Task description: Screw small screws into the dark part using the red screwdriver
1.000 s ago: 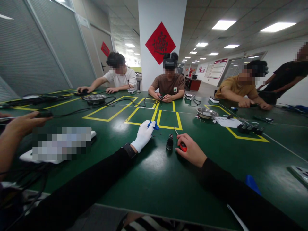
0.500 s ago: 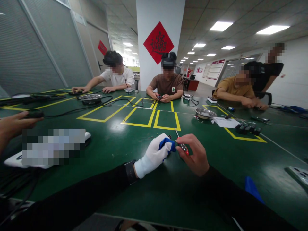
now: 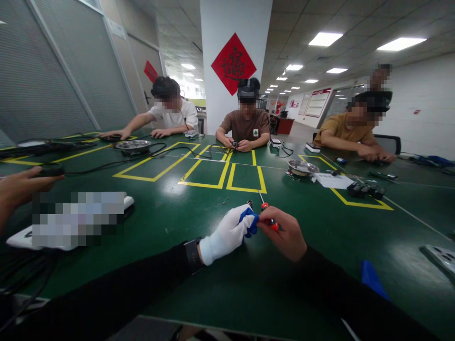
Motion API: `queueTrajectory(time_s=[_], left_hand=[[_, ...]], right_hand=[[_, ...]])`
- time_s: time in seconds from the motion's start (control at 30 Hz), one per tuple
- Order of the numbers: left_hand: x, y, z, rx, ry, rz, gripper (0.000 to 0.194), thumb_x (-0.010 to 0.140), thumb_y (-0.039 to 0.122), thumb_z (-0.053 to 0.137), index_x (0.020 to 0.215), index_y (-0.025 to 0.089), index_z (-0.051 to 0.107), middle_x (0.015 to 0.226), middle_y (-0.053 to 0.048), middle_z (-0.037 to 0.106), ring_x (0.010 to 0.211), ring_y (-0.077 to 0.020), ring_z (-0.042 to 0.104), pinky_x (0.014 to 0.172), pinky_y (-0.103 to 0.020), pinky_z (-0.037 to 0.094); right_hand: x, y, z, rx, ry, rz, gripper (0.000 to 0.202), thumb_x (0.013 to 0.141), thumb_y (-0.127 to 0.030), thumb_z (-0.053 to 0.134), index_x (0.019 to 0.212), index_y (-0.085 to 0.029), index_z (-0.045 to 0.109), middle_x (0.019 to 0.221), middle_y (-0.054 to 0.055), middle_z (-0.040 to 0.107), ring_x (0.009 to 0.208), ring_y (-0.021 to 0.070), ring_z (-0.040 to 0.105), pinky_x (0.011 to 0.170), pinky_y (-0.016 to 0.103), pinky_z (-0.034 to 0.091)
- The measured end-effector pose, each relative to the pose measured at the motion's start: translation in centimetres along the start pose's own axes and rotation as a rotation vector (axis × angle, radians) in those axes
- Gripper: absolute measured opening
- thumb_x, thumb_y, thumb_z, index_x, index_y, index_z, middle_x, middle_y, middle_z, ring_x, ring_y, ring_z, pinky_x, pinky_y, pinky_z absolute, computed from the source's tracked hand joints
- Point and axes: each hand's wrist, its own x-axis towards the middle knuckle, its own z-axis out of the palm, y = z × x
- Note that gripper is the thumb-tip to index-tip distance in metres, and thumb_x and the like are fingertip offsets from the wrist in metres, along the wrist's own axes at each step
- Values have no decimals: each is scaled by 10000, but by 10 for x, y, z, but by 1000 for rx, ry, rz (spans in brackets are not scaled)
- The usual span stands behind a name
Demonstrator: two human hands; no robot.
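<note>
My left hand (image 3: 229, 232) wears a white glove with blue on the palm side. Its fingers are curled closed, and whatever they hold is hidden. Bare, my right hand (image 3: 284, 232) pinches thumb and fingertips together against the glove's blue fingers; anything in the pinch is too small to make out. A screwdriver (image 3: 264, 206) with a red and black handle shows beyond my right fingers, which partly cover it, its shaft pointing away from me. Just past the glove is a small dark metallic part (image 3: 250, 203); I cannot tell if it touches the glove.
Metal bowls (image 3: 303, 167) stand on the green table (image 3: 199, 208), with papers (image 3: 333, 181) and black blocks (image 3: 366, 190) at right. A white device (image 3: 128, 203) lies left, near another person's hand (image 3: 21, 187). Blue cloth (image 3: 373, 279) lies by my right arm. Several people sit around.
My right thumb and fingers, apart by the screwdriver handle before, have come together and moved slightly left against the glove. The screwdriver has hardly shifted.
</note>
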Motion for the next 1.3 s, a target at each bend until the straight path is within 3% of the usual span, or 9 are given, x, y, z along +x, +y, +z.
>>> queueTrajectory(time_s=[0.17,0.23,0.3,0.4,0.47,0.53,0.67,0.83,1.3], left_hand=[[-1,5,-3,215,-3,96,389,931,413,332,693,143,478,653,-10,505,577,-103,472,551,-232,399],[-1,9,-5,312,99,157,341,933,371,341,766,137,523,710,-26,530,633,-116,505,612,-253,431],[1,11,-9,382,288,218,269,906,348,417,1027,135,526,923,-75,567,749,-137,555,701,-287,467],[6,6,-16,493,436,328,682,799,377,588,1366,185,261,1356,-169,369,1102,-236,524,875,-378,474],[11,-2,-21,624,337,367,877,717,405,671,1416,198,183,1464,-165,243,1308,-308,341,1022,-456,378],[14,-11,-24,713,184,340,983,651,413,724,1433,184,174,1484,-157,239,1370,-330,228,1107,-492,259],[19,-27,-25,610,-14,178,911,691,375,698,1434,183,206,1447,-122,355,1326,-263,354,1105,-411,309],[25,-34,-24,532,3,83,654,731,304,667,1330,215,420,1306,-59,542,1203,-212,510,1065,-360,374],[28,-36,-27,613,-2,58,653,692,336,706,1293,215,482,1267,-74,577,1169,-241,539,1044,-382,387]], right_hand=[[0,0,2,-116,-87,-5,50,878,-178,486,922,-192,505,766,10,598,629,115,540,592,244,434],[2,1,2,-217,-59,16,42,875,-175,472,914,-184,487,744,10,583,619,119,530,598,250,424],[4,4,-1,-371,-75,61,29,863,-175,483,890,-177,495,738,16,576,636,132,530,617,264,413],[5,13,-5,-579,-212,114,21,840,-166,514,856,-170,529,785,37,588,706,158,542,662,280,404],[5,19,-5,-623,-275,119,26,839,-162,520,850,-167,542,808,45,595,744,165,547,691,279,403],[5,23,-4,-638,-294,103,44,856,-175,508,851,-163,550,816,50,598,767,168,546,713,277,401],[7,24,2,-655,-281,46,113,896,-202,464,861,-157,562,816,52,605,757,162,537,718,275,392],[6,26,8,-677,-291,-47,154,916,-219,444,899,-158,584,856,53,622,781,154,543,731,276,385],[14,21,-1,-830,-433,-235,174,900,-148,444,878,-165,616,821,52,652,759,158,534,681,297,322]])
